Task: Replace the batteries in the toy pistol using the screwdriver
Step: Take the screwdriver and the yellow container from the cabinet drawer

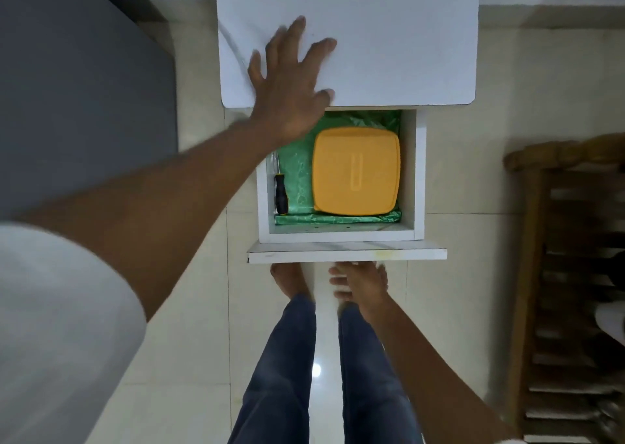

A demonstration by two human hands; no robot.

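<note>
A white drawer (419, 173) stands pulled out under the white cabinet top (389, 38). Along its left wall lies a screwdriver (280, 193) with a black and yellow handle, shaft pointing away from me. Beside it an orange lidded box (356, 171) rests on a green liner (294, 170). My left hand (291, 82) lies flat on the cabinet top with fingers spread, just above the drawer's back left corner. My right hand (363, 286) is at the drawer's front panel (345, 254), blurred, with its fingertips hidden under the panel. No toy pistol is in sight.
My legs in blue jeans and bare feet stand on the pale tiled floor (203, 359) right below the drawer front. A dark grey surface (84, 88) fills the left side. A wooden slatted rack (575, 291) stands at the right.
</note>
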